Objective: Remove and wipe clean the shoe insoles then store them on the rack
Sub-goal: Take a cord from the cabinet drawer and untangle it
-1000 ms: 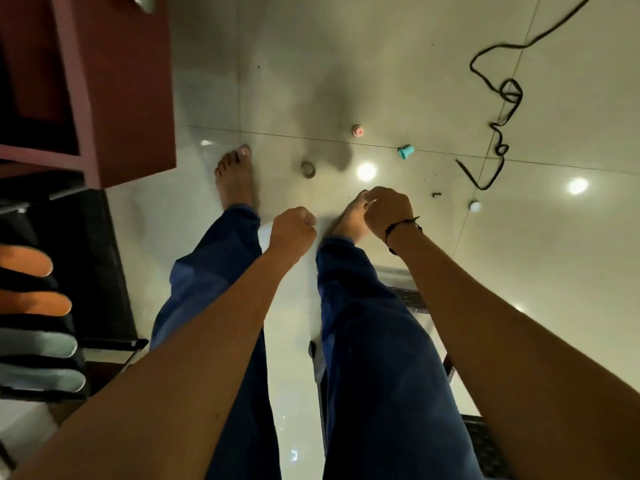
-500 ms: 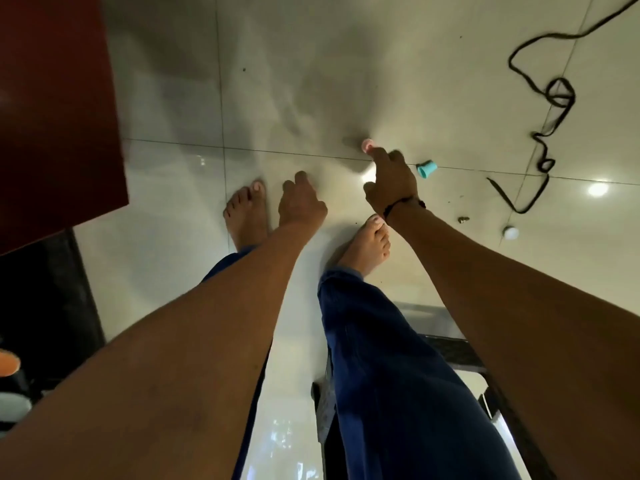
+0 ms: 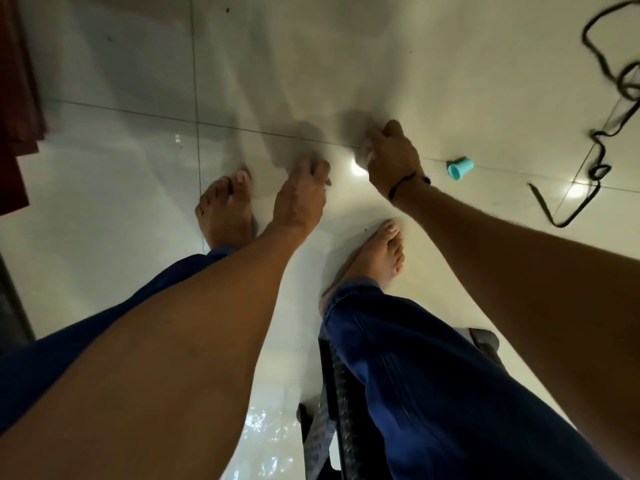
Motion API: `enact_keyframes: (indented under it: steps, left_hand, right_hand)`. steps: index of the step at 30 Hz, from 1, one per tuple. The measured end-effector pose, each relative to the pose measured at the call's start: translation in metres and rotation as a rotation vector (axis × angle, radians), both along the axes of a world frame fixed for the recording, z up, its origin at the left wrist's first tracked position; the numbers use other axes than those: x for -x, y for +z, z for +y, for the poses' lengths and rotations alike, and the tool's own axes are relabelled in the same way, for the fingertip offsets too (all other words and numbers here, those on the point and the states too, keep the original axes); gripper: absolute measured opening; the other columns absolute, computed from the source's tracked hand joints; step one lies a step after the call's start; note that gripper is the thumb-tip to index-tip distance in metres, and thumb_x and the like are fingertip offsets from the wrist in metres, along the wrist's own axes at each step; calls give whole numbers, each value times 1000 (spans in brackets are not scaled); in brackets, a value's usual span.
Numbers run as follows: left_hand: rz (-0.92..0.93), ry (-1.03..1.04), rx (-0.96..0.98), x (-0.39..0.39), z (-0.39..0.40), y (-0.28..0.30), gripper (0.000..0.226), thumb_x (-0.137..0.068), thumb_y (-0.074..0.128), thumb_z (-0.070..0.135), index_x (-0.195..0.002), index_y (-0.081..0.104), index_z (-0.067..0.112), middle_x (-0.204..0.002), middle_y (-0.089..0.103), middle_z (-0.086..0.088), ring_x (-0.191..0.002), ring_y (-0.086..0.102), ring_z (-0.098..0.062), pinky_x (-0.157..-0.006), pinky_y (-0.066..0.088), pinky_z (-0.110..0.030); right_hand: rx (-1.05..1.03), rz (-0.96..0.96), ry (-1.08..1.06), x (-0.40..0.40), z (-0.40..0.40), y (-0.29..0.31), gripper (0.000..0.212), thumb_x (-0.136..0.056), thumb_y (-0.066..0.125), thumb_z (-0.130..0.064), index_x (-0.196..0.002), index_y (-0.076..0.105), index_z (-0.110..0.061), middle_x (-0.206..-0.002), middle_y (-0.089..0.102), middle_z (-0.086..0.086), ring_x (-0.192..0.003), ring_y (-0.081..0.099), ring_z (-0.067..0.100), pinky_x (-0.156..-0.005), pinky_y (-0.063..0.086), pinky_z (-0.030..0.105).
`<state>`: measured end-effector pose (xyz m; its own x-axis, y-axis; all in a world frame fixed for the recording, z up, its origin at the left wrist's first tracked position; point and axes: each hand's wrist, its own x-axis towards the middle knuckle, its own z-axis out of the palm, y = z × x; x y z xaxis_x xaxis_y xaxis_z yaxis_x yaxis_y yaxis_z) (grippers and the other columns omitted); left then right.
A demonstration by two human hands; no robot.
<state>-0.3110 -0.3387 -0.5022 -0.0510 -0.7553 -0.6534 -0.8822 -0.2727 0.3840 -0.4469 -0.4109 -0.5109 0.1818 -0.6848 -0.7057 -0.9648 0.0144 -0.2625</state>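
No insole or shoe rack shows in the head view. Both my arms reach down to the glossy tiled floor (image 3: 121, 188). My left hand (image 3: 303, 194) is beside my bare left foot (image 3: 225, 206), its fingers curled down over a small dark round cap (image 3: 327, 182) that peeks out at the fingertips. My right hand (image 3: 393, 159), with a black wrist band, is curled around a small pale pink cap (image 3: 367, 153) on the floor; most of that cap is hidden and blurred.
A teal plastic cap (image 3: 460, 168) lies just right of my right hand. A black lace (image 3: 604, 133) winds across the floor at far right. A dark red cabinet side (image 3: 17, 98) fills the left edge. A black stool (image 3: 332, 410) stands under my right leg (image 3: 433, 393).
The view has dropped toward the floor and the rack with insoles has left the frame. Both hands went from raised fists down to the floor and closed over the two small caps.
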Motion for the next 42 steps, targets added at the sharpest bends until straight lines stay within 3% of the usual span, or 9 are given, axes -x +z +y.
enact_keyframes:
  steps: [10,13,16,20,23,27,32,37,42]
  left_hand:
    - [146,478,46,-12,-33,124,51,-84,65,11,-131,44,8,-126,52,-13,-115,49,-26,-93,38,-29]
    - [127,570,115,-32,-41,195,48,-85,67,15,-128,48,6,-128,51,-11,-115,50,-23,-89,28,-9]
    - [210,656,244,-52,-38,271,40,-80,70,3,-117,55,1,-115,58,-13,-94,60,-21,-76,24,7]
    - [366,770,431,-97,-21,361,37,-76,69,1,-110,55,0,-103,55,-1,-80,52,-12,-74,41,-8]
    - [384,720,505,-143,-10,405,35,-78,68,10,-110,54,8,-102,49,10,-82,47,-4,-70,40,-7]
    - [322,735,507,-202,-13,419,38,-82,70,15,-117,55,13,-103,53,2,-89,43,2,-73,38,0]
    - [299,797,437,-258,-33,400,49,-77,53,-16,-123,48,-1,-123,43,-15,-99,49,-16,-82,39,-4]
    - [181,560,146,-286,-62,350,48,-86,63,8,-131,45,9,-132,44,-11,-114,52,-26,-94,43,-28]
    - [22,537,78,-281,-89,304,54,-88,64,18,-136,40,8,-139,37,-15,-124,41,-29,-101,38,-33]
  right_hand:
    - [65,-94,-382,-44,15,126,24,-87,43,-3,-102,61,-8,-109,51,15,-64,40,13,-59,28,17]
    - [219,-212,-440,-67,9,190,28,-81,41,-12,-97,64,-6,-101,59,16,-65,43,-6,-55,30,9]
    - [376,-323,-409,-93,-7,259,21,-77,52,-3,-94,65,-4,-96,62,17,-77,35,-31,-61,29,-4]
    - [486,-482,-309,-150,-22,359,21,-75,58,2,-94,65,-3,-95,62,14,-79,45,-20,-65,33,-3]
    - [528,-561,-99,-194,-26,409,19,-74,61,4,-93,64,-1,-93,61,14,-81,48,-1,-69,33,-4]
    - [504,-581,109,-244,-44,432,19,-77,59,2,-94,65,-3,-95,59,13,-81,51,9,-66,36,1]
    - [363,-405,350,-302,-90,410,26,-82,57,-5,-107,66,-8,-111,58,15,-95,56,20,-76,32,6]
    - [130,-157,677,-346,-123,361,34,-89,53,-8,-122,60,-11,-125,52,17,-115,50,31,-98,37,29]
    - [-28,-54,860,-367,-140,317,23,-89,50,-6,-105,67,-6,-111,64,16,-106,56,31,-83,42,27]
